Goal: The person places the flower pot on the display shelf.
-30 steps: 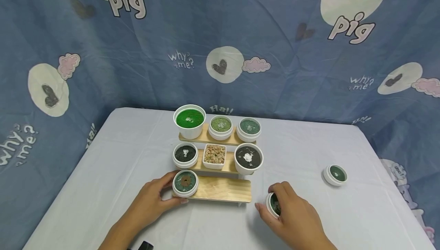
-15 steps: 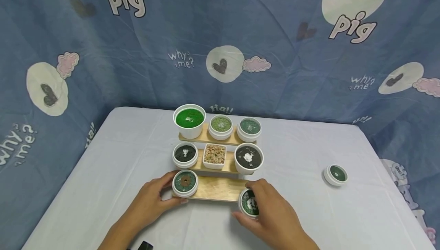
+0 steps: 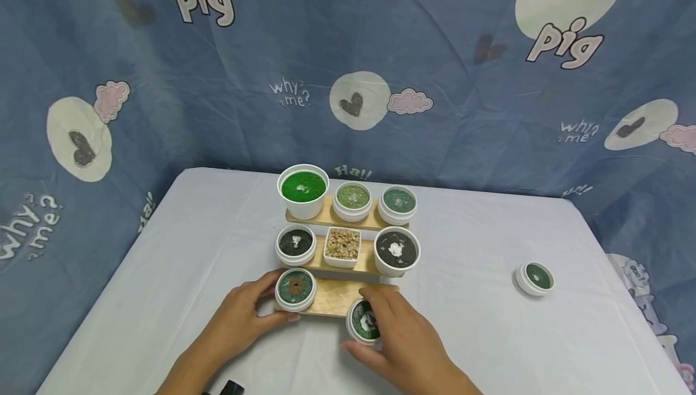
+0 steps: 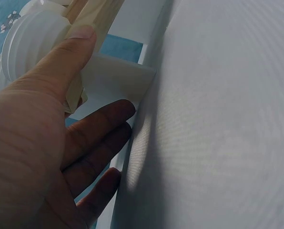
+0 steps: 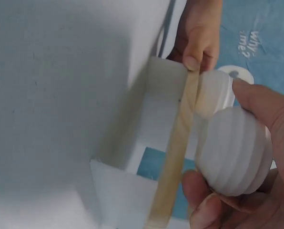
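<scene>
My left hand (image 3: 244,311) grips the left end of the bottom wooden board (image 3: 331,298) of a three-step display stand, thumb along its front edge. Close beside those fingers, a white ribbed pot with green filling and a brown centre (image 3: 295,290) sits on that board. My right hand (image 3: 408,342) holds a second small white ribbed pot (image 5: 235,150), dark green with white specks inside, between thumb and fingers. In the head view this pot overlaps the bottom board's front edge, and my fingers cover its right side. The right wrist view has it close over the board (image 5: 177,138).
Three pots, including a larger bright green tub (image 3: 303,192), line the top step. On the middle step are a black-filled pot (image 3: 296,244), a square dish of tan bits (image 3: 342,247) and a dark-filled bowl (image 3: 397,251). Another green-filled pot (image 3: 535,279) stands far right on the white cloth (image 3: 473,250).
My right hand has carried the small pot leftward from the cloth to the front of the bottom board. My left hand has stayed at the board's left end.
</scene>
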`<state>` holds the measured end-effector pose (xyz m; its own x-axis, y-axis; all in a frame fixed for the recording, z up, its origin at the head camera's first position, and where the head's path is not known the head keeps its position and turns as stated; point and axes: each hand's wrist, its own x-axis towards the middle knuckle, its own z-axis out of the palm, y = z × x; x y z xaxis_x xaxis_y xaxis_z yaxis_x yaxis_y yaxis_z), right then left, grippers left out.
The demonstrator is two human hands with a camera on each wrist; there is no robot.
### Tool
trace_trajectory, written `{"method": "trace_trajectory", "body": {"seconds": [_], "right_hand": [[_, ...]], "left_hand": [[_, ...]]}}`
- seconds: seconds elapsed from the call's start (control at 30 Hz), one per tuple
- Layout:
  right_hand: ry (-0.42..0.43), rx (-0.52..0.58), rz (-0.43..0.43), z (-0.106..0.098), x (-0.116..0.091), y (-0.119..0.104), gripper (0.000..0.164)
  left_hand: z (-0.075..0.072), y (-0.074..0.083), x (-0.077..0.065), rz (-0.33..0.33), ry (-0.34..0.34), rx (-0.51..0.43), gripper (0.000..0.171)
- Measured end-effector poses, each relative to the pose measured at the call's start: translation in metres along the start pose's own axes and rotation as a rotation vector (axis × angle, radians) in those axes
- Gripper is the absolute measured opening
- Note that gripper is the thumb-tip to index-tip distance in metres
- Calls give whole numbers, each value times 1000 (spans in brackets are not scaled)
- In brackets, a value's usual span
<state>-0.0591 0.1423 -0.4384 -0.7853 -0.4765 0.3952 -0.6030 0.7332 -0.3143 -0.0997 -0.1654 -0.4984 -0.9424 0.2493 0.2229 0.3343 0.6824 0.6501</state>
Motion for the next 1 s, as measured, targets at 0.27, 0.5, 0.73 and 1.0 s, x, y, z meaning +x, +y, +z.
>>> {"method": "trace_trajectory", "body": {"seconds": [0.27, 0.5, 0.73, 1.0], "right_hand": [[45, 68, -25, 13, 2, -1, 82], [52, 56, 5, 17, 7, -2, 85], [42, 7, 26, 18, 12, -4, 81], [71, 31, 80, 22, 14, -5, 81]], "left_hand": [[0, 3, 0, 9, 2, -5, 73], [0, 2, 0, 18, 9, 6, 73], [0, 3, 0, 29, 7, -4, 72], [1, 1, 1, 11, -3, -16, 74]]}}
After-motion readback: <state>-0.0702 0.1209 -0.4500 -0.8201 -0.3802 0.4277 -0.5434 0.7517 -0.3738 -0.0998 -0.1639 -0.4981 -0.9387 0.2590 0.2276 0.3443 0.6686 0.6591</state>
